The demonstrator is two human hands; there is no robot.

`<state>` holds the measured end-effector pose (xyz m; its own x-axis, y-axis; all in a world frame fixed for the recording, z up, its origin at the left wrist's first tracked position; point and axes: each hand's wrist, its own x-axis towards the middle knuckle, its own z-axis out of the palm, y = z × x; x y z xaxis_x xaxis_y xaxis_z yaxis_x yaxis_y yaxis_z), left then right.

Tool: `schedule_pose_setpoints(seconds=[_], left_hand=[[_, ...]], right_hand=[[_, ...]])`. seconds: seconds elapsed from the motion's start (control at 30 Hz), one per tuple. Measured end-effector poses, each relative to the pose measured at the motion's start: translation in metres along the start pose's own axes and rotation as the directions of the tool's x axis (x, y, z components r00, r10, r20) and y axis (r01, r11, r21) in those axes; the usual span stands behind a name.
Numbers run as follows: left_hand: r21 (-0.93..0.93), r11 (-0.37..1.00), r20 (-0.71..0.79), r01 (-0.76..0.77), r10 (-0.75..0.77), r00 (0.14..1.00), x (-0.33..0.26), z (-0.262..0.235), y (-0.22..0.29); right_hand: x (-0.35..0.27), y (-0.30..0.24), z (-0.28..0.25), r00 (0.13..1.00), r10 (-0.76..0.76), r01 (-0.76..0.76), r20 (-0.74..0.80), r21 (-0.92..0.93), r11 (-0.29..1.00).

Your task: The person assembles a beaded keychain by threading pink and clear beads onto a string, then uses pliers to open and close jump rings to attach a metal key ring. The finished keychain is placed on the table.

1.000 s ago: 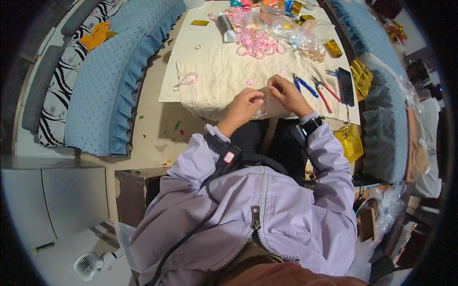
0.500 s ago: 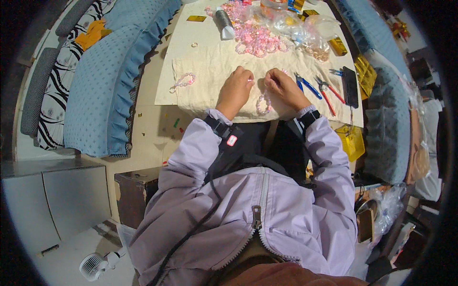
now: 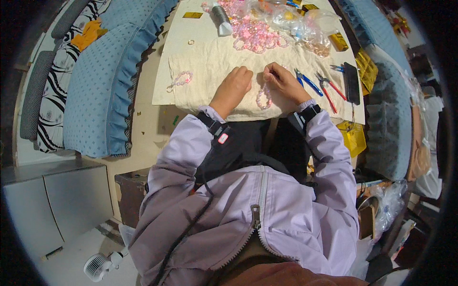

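Note:
My right hand (image 3: 285,83) is closed in a pinch, and a loop of pink and lilac beads (image 3: 264,97) hangs from its fingertips against the cream cloth (image 3: 205,102). Level with it, a short gap to the left, my left hand (image 3: 233,89) is closed too, fingers curled together; whatever they may hold is hidden. A second beaded loop (image 3: 183,78) with a ring at its end lies on the cloth, left of my left hand. Beyond my hands is a heap of pink beaded strands (image 3: 255,38).
Right of my right hand lie blue-handled pliers (image 3: 312,86), red-handled pliers (image 3: 328,95) and a black phone-like slab (image 3: 351,83). At the back are a grey spool (image 3: 221,20) and clear plastic bags (image 3: 305,26). Blue-covered seats (image 3: 105,90) flank the table; a yellow basket (image 3: 353,138) sits below its right edge.
My hands have drifted slightly apart, the left one a little to the left. The hanging bead loop has risen slightly with the right hand. The whole view has shifted a little.

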<state>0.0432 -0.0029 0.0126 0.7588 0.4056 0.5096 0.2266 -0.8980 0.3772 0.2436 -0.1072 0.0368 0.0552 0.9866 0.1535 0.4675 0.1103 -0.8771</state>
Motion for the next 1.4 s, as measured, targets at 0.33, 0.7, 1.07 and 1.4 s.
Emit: schedule_pose_setpoints(seconds=[0.33,0.7,1.07,1.4], left_hand=[[-0.658,0.566,0.23,0.496,-0.476,0.849,0.002,0.023,0.007],[-0.749,0.437,0.295,0.498,-0.453,0.841,0.006,0.025,0.009],[-0.776,0.365,0.336,0.515,-0.452,0.826,0.009,0.027,0.006],[-0.653,0.582,0.236,0.486,-0.453,0.86,0.016,0.018,0.018]], right_hand=[[0.003,0.011,0.003,1.0,-0.011,0.01,0.005,0.073,0.997],[0.0,0.015,0.009,0.992,0.12,-0.101,-0.04,0.318,0.943],[-0.004,0.013,0.011,0.993,0.091,-0.062,-0.081,0.304,0.951],[-0.004,0.02,0.007,0.99,0.136,-0.115,-0.025,0.392,0.913]])
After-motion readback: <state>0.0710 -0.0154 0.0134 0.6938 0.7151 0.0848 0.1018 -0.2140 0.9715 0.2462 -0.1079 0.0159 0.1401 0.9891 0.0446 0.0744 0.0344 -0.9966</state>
